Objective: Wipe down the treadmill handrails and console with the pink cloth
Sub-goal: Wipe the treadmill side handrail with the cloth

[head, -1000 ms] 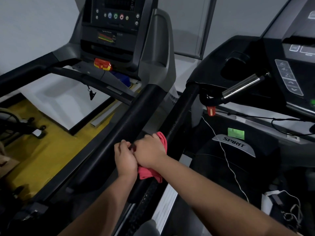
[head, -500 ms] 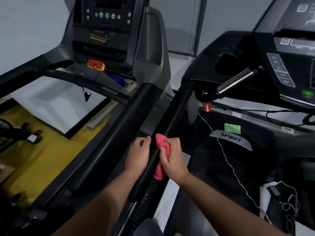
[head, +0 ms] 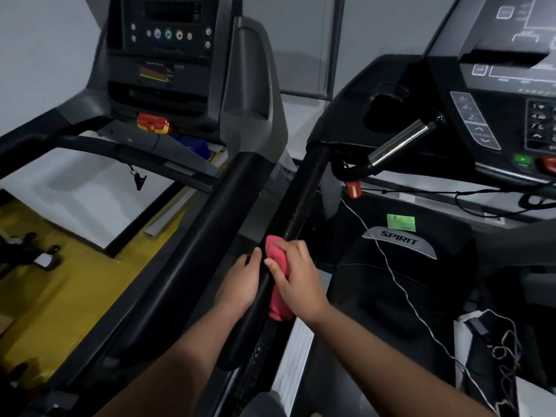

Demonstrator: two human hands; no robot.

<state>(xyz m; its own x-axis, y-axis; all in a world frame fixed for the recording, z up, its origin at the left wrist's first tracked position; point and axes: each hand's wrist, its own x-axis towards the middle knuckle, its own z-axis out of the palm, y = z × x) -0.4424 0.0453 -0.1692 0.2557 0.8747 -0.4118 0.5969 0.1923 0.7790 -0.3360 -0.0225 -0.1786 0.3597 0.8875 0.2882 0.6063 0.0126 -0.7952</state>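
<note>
- Two machines stand side by side: the left treadmill [head: 249, 70] and the right treadmill [head: 397, 242], marked SPIRIT.
- Two dark rails run between them, close together and nearly parallel. The thick rail [head: 210, 236] belongs to the left machine and the thin rail [head: 304, 191] to the right one.
- The thin rail's long axis runs from my body up and away to the right console [head: 496, 94].
- My right hand [head: 296, 281] grasps the cloth, fingers curled over it, and presses it onto the thin rail.
- My left hand [head: 237, 284] lies just beside it, in the gap between the rails, with the thumb reaching towards the cloth. Its fingers are hidden past the knuckles, so I cannot tell whether they clasp a rail.
- The cloth [head: 272, 245] is bunched along the thin rail, partly under my right palm, with pink showing above and below the hand.
- Judgement: most of the bare rail lies ahead of the cloth, towards the console. The coming stroke should follow the rail's axis, led by the right hand. The consoles look not yet wiped.
</note>
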